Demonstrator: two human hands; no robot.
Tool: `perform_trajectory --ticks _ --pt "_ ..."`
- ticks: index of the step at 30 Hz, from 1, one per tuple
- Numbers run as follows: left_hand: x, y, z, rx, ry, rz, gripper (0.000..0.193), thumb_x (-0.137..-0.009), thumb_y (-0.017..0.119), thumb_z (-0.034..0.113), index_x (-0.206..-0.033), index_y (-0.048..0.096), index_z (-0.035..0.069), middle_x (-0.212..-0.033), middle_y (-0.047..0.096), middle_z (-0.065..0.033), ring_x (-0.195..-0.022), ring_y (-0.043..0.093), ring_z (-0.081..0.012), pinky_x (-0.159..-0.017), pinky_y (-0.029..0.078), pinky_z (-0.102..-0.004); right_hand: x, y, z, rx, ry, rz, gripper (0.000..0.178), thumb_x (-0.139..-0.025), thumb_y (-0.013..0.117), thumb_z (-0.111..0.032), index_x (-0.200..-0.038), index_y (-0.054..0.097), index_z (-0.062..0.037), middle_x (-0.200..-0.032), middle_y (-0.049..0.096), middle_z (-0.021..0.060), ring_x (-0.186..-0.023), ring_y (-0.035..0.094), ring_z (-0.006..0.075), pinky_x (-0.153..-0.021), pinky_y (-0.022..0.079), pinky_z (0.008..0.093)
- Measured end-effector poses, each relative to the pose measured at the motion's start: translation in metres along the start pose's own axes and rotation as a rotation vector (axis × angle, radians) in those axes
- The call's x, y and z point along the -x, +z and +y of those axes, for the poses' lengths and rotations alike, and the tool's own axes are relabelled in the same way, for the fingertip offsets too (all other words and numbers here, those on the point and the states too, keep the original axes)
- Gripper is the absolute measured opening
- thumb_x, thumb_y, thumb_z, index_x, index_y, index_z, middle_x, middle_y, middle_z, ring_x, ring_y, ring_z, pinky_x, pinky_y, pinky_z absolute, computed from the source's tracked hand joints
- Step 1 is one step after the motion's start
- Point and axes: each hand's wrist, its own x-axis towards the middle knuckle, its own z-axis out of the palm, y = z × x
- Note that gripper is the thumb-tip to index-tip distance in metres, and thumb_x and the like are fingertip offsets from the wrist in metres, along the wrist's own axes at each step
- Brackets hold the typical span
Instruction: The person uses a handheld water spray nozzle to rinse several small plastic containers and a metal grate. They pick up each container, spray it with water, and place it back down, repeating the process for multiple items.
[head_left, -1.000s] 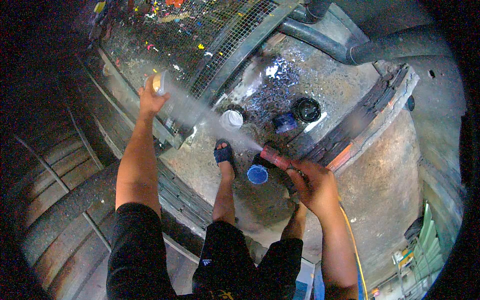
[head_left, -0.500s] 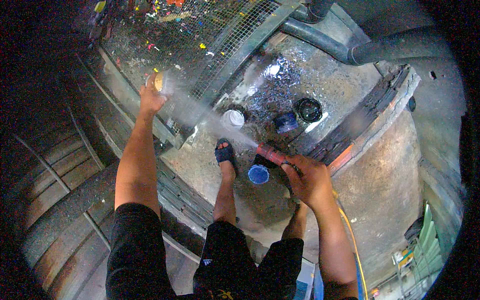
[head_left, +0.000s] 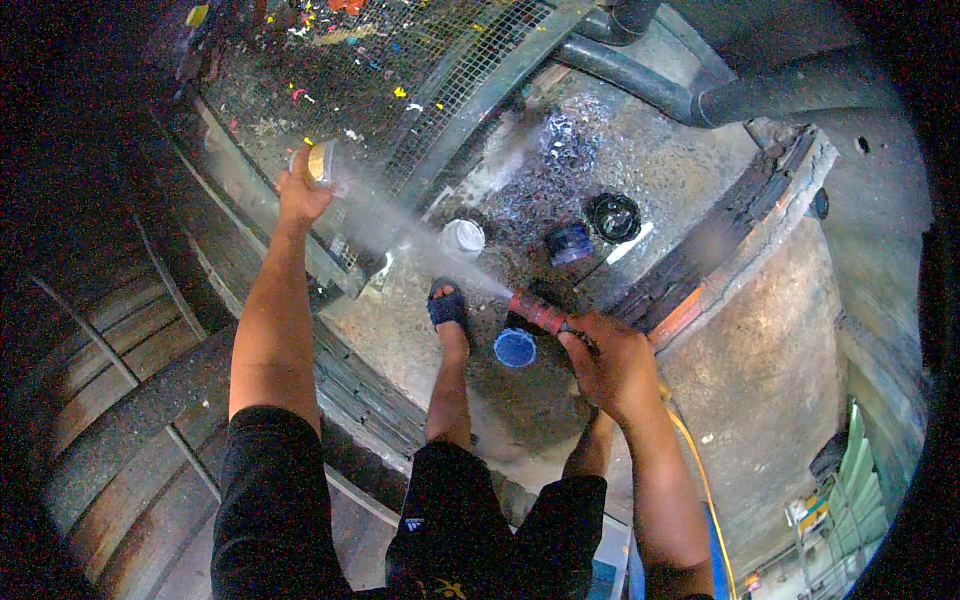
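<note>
Holds a small, pale round container [head_left: 320, 163] at arm's length above the left edge of a metal mesh grate [head_left: 480, 45], pinching it between thumb and curled fingers of the left hand [head_left: 303, 197], with one end seemingly turned toward the spray (cannot tell exactly how the fingertips press, hidden as they are). Aims a red nozzle [head_left: 537, 311] across with the right hand [head_left: 618, 368], closed around its rear part, sending a misty jet [head_left: 405, 235] past the grate's near corner to the container. Probably reaches out this far to let splash drop onto the mesh, away from the legs; probably holds the nozzle well apart to let the jet fan out.

Stands with a dark sandal [head_left: 447, 303] on worn concrete floor [head_left: 365, 325], between the grate's near corner and a blue-topped vessel [head_left: 515, 347] just below the nozzle. Has a white tub [head_left: 462, 238] beside the grate's right edge, with a dark blue container [head_left: 568, 243] and a black round vessel [head_left: 614, 217] nearer the floor's right edge, likely grouped for easy reach.

Shows wet, speckled concrete up toward thick dark pipes [head_left: 640, 75], bounded at right by a broken ledge [head_left: 690, 303], with bright scraps [head_left: 400, 92] strewn over the mesh. Trails a yellow hose [head_left: 697, 450] beside the right forearm; fades at left into shadow.
</note>
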Motion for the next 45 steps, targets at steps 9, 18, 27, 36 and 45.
perform_trajectory --ticks 9,18,27,36,45 --pt "0.001 -0.028 0.017 0.023 -0.087 -0.047 0.108 -0.057 0.089 0.026 -0.15 0.034 0.028 -0.137 0.048 -0.0225 -0.12 0.051 -0.0427 -0.104 0.043 -0.0486 0.024 -0.005 0.012 -0.005 -0.05 0.051 0.016 -0.085 0.074 -0.015 -0.098 0.069 -0.0085 -0.085 0.069 0.0161 -0.075 0.068 0.0364 -0.065 0.054 0.0407" --pt "0.013 -0.109 0.047 -0.961 0.28 0.09 0.073 -0.094 0.051 0.009 -0.153 0.024 0.042 -0.156 0.032 -0.0097 -0.14 0.035 -0.0388 -0.104 0.037 -0.0619 0.112 -0.075 -0.007 -0.069 0.085 0.268 0.02 -0.081 0.072 0.0 -0.1 0.069 -0.0057 -0.082 0.068 0.0151 -0.066 0.064 0.0289 -0.059 0.049 0.0369" --pt "0.005 -0.111 0.07 -0.219 0.06 0.159 0.081 -0.076 0.073 0.013 -0.149 0.037 0.026 -0.147 0.04 -0.0176 -0.13 0.043 -0.0403 -0.107 0.04 -0.0447 0.161 -0.086 0.011 -0.065 0.093 0.291 0.012 -0.077 0.075 0.001 -0.086 0.068 -0.0035 -0.071 0.063 0.0123 -0.057 0.057 0.0241 -0.053 0.043 0.0341" --pt "0.004 -0.098 0.064 1.009 -0.57 0.084 0.07 -0.082 0.068 0.029 -0.144 0.036 0.019 -0.138 0.046 -0.0124 -0.12 0.05 -0.0344 -0.08 0.053 -0.0527 0.186 -0.082 0.028 -0.153 0.193 0.374 0.016 -0.076 0.077 -0.001 -0.086 0.066 -0.0033 -0.071 0.063 0.0111 -0.058 0.058 0.0212 -0.054 0.044 0.0323" --pt "0.041 -0.037 0.075 0.693 -0.277 0.267 0.076 -0.086 0.073 0.036 -0.144 0.035 0.003 -0.137 0.049 -0.0165 -0.119 0.053 -0.0293 -0.094 0.048 -0.0454 0.195 -0.082 0.041 -0.136 0.153 0.383 0.016 -0.079 0.078 -0.005 -0.091 0.067 -0.0035 -0.069 0.06 0.0071 -0.057 0.05 0.0126 -0.052 0.038 0.0268"
